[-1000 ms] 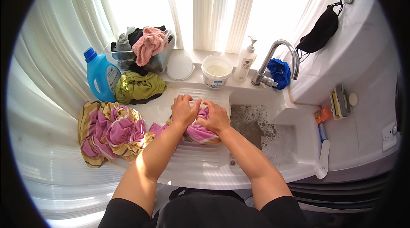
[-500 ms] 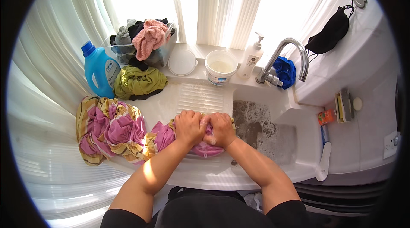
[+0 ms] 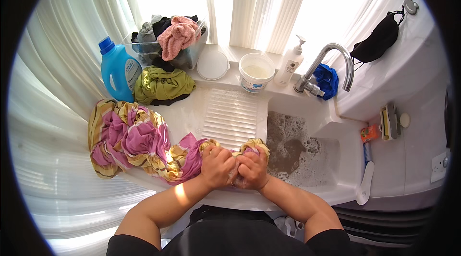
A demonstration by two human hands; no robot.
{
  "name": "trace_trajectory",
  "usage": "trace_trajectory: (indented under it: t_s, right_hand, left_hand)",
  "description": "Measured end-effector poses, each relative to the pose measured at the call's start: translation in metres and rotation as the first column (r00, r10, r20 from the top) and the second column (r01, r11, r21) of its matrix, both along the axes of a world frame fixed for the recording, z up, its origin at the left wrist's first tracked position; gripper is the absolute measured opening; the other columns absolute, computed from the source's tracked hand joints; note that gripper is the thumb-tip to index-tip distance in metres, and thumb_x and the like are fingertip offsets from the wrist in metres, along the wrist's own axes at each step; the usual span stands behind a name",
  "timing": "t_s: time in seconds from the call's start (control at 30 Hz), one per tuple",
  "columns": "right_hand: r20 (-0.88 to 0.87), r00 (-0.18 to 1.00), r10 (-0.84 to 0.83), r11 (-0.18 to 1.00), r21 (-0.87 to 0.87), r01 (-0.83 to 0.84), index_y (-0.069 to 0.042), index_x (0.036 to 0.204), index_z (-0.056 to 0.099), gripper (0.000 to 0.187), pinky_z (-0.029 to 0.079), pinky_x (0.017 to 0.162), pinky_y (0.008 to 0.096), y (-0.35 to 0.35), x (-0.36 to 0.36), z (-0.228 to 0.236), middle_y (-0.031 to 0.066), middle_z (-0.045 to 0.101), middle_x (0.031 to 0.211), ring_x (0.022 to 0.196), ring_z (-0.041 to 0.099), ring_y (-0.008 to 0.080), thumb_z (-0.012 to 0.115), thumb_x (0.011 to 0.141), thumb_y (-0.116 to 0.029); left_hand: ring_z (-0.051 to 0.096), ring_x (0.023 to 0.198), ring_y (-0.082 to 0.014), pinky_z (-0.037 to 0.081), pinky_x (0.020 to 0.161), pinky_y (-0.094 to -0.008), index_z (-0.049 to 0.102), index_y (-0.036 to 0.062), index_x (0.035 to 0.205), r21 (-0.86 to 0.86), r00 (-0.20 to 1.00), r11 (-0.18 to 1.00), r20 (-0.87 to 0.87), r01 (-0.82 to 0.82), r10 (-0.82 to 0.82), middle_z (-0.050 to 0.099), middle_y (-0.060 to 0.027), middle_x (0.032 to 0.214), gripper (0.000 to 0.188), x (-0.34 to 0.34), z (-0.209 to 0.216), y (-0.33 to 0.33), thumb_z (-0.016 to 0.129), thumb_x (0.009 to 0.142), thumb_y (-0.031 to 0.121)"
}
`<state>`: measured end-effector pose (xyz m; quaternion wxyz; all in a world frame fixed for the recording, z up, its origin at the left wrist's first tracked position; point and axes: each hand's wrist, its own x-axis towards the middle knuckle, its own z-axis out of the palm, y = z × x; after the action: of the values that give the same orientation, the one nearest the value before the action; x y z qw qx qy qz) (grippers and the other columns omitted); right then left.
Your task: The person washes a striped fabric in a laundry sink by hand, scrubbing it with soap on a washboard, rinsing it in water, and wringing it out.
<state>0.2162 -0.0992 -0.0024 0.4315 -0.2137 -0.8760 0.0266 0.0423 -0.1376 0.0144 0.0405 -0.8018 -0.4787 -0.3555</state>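
A large pink and yellow striped cloth (image 3: 139, 138) lies bunched on the left of the white sink top, and its narrower end runs to my hands. My left hand (image 3: 218, 166) is closed around that end at the near edge of the ridged washboard (image 3: 230, 117). Right beside it, my right hand (image 3: 251, 168) grips the same cloth, with a bit of foam showing between the hands. A yellow and pink fold sticks out beyond my right fingers, next to the basin. What lies under my palms is hidden.
Murky, foamy water (image 3: 293, 145) stands in the basin (image 3: 353, 160) on the right, below a chrome faucet (image 3: 331, 52). Along the back are a blue detergent bottle (image 3: 115, 71), green cloth (image 3: 165, 83), a clothes bin (image 3: 194, 54), a white tub (image 3: 254, 83) and a pump bottle (image 3: 289, 66). A brush (image 3: 366, 181) lies at the right.
Both hands have drawn nearer to me along the washboard, pulling the gripped cloth with them. More of the washboard's ridges now show. The whole view has shifted slightly.
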Motion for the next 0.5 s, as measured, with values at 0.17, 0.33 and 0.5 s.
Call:
trace_trajectory:
  t_s: [0.17,0.33,0.5]
  right_hand:
    - [0.118,0.833,-0.54,0.754,-0.371,0.542,-0.009,0.114,0.061,0.044,0.041,0.093,0.0552,0.11,-0.055,-0.002,0.0151,0.054,0.122,0.113,0.054,0.0342,0.071,0.079,-0.035]
    - [0.448,0.879,-0.162,0.479,-0.743,0.467,-0.019,0.131,0.059,0.064,0.029,0.104,0.0669,0.071,-0.028,0.036,0.0226,0.036,0.148,0.138,0.033,0.0413,0.069,0.077,-0.049]
    - [0.121,0.981,-0.152,0.973,-0.156,0.17,-0.019,0.117,0.063,0.058,0.031,0.101,0.0634,-0.039,0.021,0.003,0.0162,0.044,0.138,0.129,0.039,0.0388,0.072,0.07,-0.053]
  left_hand:
    - [0.059,0.099,-0.0381,0.041,0.088,-0.0568,0.068,0.0085,0.096,-0.363,0.774,0.712,-0.042,-0.601,0.632,0.064,-0.0151,0.101,0.042,-0.01,-0.022,0.128,0.055,0.089,0.048]
    - [0.059,0.107,-0.0409,0.042,0.095,-0.0558,0.07,0.0129,0.109,-0.716,0.9,0.6,-0.092,-0.357,0.425,0.065,-0.0192,0.107,0.061,-0.017,0.025,0.077,0.048,0.089,0.066]
    - [0.054,0.103,-0.0328,0.031,0.098,-0.0539,0.065,0.0097,0.09,-0.089,0.98,0.992,0.17,-0.091,0.105,0.06,-0.0092,0.097,0.032,0.003,0.01,-0.036,0.069,0.081,0.04]
